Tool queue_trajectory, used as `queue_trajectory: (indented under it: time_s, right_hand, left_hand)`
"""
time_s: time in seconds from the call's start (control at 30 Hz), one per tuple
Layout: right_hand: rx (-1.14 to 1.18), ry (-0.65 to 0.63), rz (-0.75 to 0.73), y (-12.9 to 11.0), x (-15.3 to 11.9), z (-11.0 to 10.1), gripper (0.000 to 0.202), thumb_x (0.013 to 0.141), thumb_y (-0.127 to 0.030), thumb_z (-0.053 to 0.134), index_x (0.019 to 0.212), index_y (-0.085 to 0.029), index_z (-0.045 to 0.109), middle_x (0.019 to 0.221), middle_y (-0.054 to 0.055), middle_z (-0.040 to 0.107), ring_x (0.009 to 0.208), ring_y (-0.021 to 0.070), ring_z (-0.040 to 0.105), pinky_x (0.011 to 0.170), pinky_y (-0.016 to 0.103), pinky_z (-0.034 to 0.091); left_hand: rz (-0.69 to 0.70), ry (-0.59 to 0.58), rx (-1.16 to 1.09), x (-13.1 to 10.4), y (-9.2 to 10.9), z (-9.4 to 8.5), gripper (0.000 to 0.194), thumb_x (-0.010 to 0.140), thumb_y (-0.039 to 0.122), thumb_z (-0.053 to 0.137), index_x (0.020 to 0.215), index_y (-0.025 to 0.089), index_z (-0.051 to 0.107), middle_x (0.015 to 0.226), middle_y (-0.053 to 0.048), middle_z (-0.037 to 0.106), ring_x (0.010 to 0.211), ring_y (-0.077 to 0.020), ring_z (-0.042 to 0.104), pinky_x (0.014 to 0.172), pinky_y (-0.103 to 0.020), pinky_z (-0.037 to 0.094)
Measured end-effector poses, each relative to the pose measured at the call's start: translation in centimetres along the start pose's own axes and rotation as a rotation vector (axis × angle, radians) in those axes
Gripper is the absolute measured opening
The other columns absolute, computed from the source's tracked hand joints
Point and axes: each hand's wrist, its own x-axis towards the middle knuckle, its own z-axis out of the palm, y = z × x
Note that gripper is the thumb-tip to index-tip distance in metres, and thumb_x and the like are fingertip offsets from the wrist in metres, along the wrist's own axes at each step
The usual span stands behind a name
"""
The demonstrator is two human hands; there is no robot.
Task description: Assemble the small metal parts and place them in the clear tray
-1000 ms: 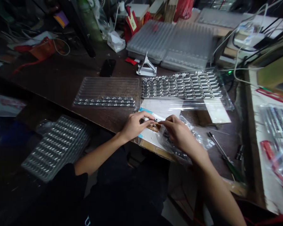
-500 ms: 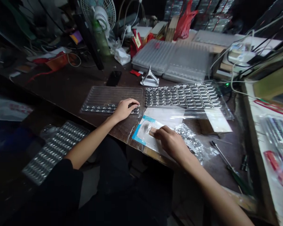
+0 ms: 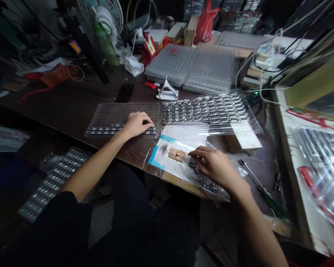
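Observation:
My left hand rests over the near edge of a clear ribbed plastic tray. Its thumb and index finger are pinched at the right end of some shiny metal rods; what sits between the fingertips is too small to make out. My right hand hovers above a clear bag of small dark metal parts, fingers bent and apart. Left of its fingertips a small brown block with a dark spot on top lies on a white pad edged with blue tape.
A second tray full of metal rods lies to the right, near a white card. A green-handled screwdriver lies at right. Behind are a phone, a white stand and stacked clear trays.
My right hand has drawn back rightward from the brown block, uncovering it, and is now over the bag of parts. My left hand keeps its place at the rods. The view has shifted slightly.

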Motion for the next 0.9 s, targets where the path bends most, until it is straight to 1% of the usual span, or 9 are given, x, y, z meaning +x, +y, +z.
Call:
queue_trajectory:
  time_s: [0.13, 0.23, 0.3, 0.4, 0.53, 0.63, 0.77, 0.83, 0.9]
  right_hand:
    - [-0.081, -0.112, 0.095, 1.0, -1.0, -0.9, 0.018, 0.090, -0.022, 0.058, 0.098, -0.022, 0.073, 0.099, 0.007, 0.073, 0.083, 0.0209, 0.068, 0.065, 0.028, 0.043]
    - [-0.131, -0.123, 0.119, 1.0, -1.2, -0.6, 0.014, 0.086, -0.020, 0.062, 0.095, -0.021, 0.073, 0.098, 0.009, 0.072, 0.082, 0.0213, 0.067, 0.063, 0.028, 0.039]
    - [-0.147, -0.142, 0.116, 0.9, -1.1, -0.3, 0.014, 0.087, -0.016, 0.057, 0.087, -0.019, 0.071, 0.091, 0.009, 0.072, 0.078, 0.0196, 0.066, 0.062, 0.028, 0.037]
    - [-0.139, -0.169, 0.116, 0.6, -1.1, -0.2, 0.021, 0.088, -0.012, 0.050, 0.080, -0.017, 0.069, 0.084, 0.008, 0.072, 0.071, 0.0168, 0.064, 0.060, 0.027, 0.034]
    - [-0.067, -0.162, 0.101, 0.7, -1.2, -0.3, 0.016, 0.083, -0.011, 0.053, 0.083, -0.018, 0.068, 0.079, 0.005, 0.071, 0.068, 0.0158, 0.061, 0.060, 0.025, 0.036]
    - [0.050, -0.119, 0.018, 1.0, -1.2, -0.4, 0.022, 0.082, -0.008, 0.053, 0.092, -0.018, 0.069, 0.090, 0.006, 0.072, 0.076, 0.0162, 0.063, 0.068, 0.025, 0.042]
    - [0.160, -0.017, -0.055, 1.4, -1.0, -0.4, 0.024, 0.093, -0.015, 0.047, 0.098, -0.016, 0.070, 0.098, 0.009, 0.070, 0.085, 0.0178, 0.064, 0.079, 0.028, 0.046]
    - [0.193, 0.049, -0.022, 1.6, -0.9, -0.4, 0.020, 0.093, -0.019, 0.050, 0.096, -0.016, 0.070, 0.094, 0.008, 0.072, 0.083, 0.0182, 0.065, 0.077, 0.029, 0.047]
    - [0.224, 0.113, 0.029, 1.6, -0.8, -0.4, 0.016, 0.090, -0.019, 0.055, 0.094, -0.016, 0.070, 0.090, 0.007, 0.074, 0.079, 0.0181, 0.066, 0.074, 0.028, 0.048]
  left_hand:
    - [-0.026, -0.067, 0.092, -0.1, -0.4, -1.4, 0.010, 0.081, 0.026, 0.066, 0.083, 0.025, 0.075, 0.099, -0.004, 0.074, 0.098, -0.0262, 0.062, 0.098, -0.044, 0.037]
    - [-0.006, -0.070, 0.124, 0.5, 0.8, -1.7, 0.018, 0.079, 0.017, 0.063, 0.090, 0.024, 0.075, 0.102, -0.005, 0.073, 0.101, -0.0281, 0.062, 0.099, -0.046, 0.037]
    - [0.037, -0.054, 0.070, 1.5, 2.9, -1.0, 0.021, 0.081, 0.016, 0.060, 0.093, 0.025, 0.074, 0.105, -0.004, 0.073, 0.102, -0.0271, 0.062, 0.098, -0.044, 0.039]
    - [0.163, -0.034, -0.081, 3.8, 8.0, 1.4, 0.017, 0.086, 0.021, 0.060, 0.093, 0.024, 0.074, 0.104, -0.004, 0.072, 0.100, -0.0240, 0.062, 0.095, -0.040, 0.043]
    - [0.357, 0.051, -0.185, 7.2, 14.7, 5.1, 0.015, 0.087, 0.023, 0.064, 0.099, 0.021, 0.073, 0.105, -0.005, 0.069, 0.102, -0.0236, 0.059, 0.096, -0.039, 0.043]
    - [0.390, 0.114, -0.156, 8.7, 17.6, 6.8, 0.013, 0.083, 0.025, 0.070, 0.093, 0.018, 0.072, 0.105, -0.008, 0.066, 0.103, -0.0267, 0.055, 0.094, -0.041, 0.043]
    - [0.396, 0.104, -0.153, 9.0, 18.6, 7.0, 0.007, 0.082, 0.020, 0.071, 0.086, 0.015, 0.068, 0.103, -0.010, 0.065, 0.104, -0.0277, 0.056, 0.091, -0.041, 0.043]
    - [0.400, 0.076, -0.253, 8.0, 18.0, 6.1, 0.005, 0.086, 0.017, 0.067, 0.090, 0.015, 0.066, 0.100, -0.007, 0.067, 0.098, -0.0239, 0.060, 0.089, -0.038, 0.045]
    - [0.395, 0.044, -0.400, 5.9, 16.9, 4.9, 0.006, 0.089, 0.016, 0.063, 0.094, 0.017, 0.064, 0.096, -0.005, 0.069, 0.091, -0.0191, 0.063, 0.084, -0.032, 0.048]
